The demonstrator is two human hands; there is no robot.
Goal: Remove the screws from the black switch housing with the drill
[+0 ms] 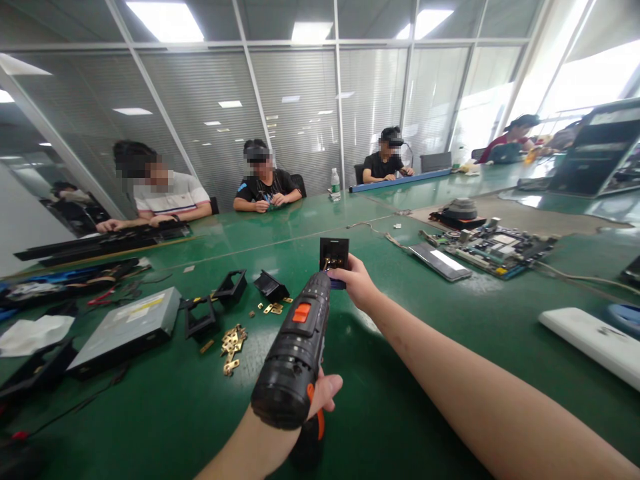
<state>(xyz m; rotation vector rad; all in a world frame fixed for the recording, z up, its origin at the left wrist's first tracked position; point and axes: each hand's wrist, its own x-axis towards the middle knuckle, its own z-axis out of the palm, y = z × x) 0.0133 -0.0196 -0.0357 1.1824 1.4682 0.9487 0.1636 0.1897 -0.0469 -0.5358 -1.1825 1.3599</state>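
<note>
My left hand [325, 393] is wrapped round the grip of a black and orange cordless drill [293, 353], which points away from me. In front of its chuck, my right hand [356, 281] holds up a small black plastic socket housing [334, 249] with brass-coloured parts inside. The drill's tip reaches the housing's lower part; whether it touches a screw I cannot make out. Left of the drill lies a pile of brass strips [233, 343], with a few more brass pieces [273, 308] beyond. Near them are black plastic frames [231, 287].
A silver optical drive [127, 327] lies at left. On the right are a circuit board [495, 245], a flat silver-black part [440, 260] and a white plastic case [595, 340]. A water bottle [335, 183] stands across the green table [280, 233], where several people sit.
</note>
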